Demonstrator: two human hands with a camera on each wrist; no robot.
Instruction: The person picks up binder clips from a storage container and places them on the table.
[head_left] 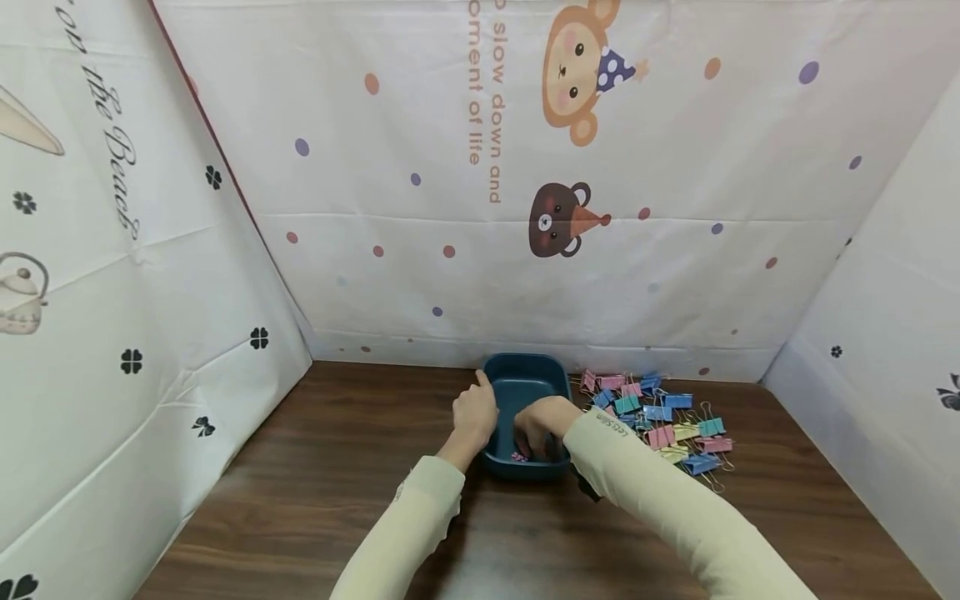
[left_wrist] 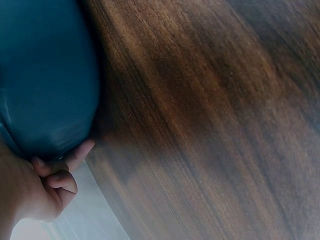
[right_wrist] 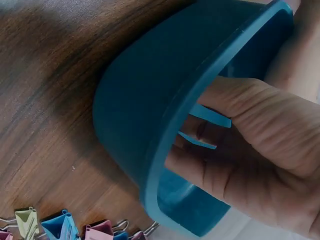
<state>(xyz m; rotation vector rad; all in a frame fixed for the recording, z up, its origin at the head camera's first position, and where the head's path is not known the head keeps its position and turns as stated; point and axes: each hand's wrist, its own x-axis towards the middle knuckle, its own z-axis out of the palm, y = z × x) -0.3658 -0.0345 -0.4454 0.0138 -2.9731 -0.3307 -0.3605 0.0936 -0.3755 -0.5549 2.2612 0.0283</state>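
A deep teal plastic basin (head_left: 528,367) stands on the table near the back wall. My left hand (head_left: 475,412) is at its left side, gripping the rim; the left wrist view shows that hand's curled fingers (left_wrist: 62,182) against the outer wall. My right hand (head_left: 542,427) reaches down inside the near part, fingers bent toward the floor of the basin. Beside those fingers lies a small pink piece (head_left: 519,457), too small to identify. In the right wrist view the basin wall (right_wrist: 145,90) hides the right fingertips and whatever they may touch.
A loose pile of binder clips (head_left: 660,414) in pink, blue, green and yellow lies right of the basin, under and beyond the right forearm. The dark wooden table (head_left: 360,450) is bordered by a printed white cloth wall (head_left: 420,283) at the back and by side walls.
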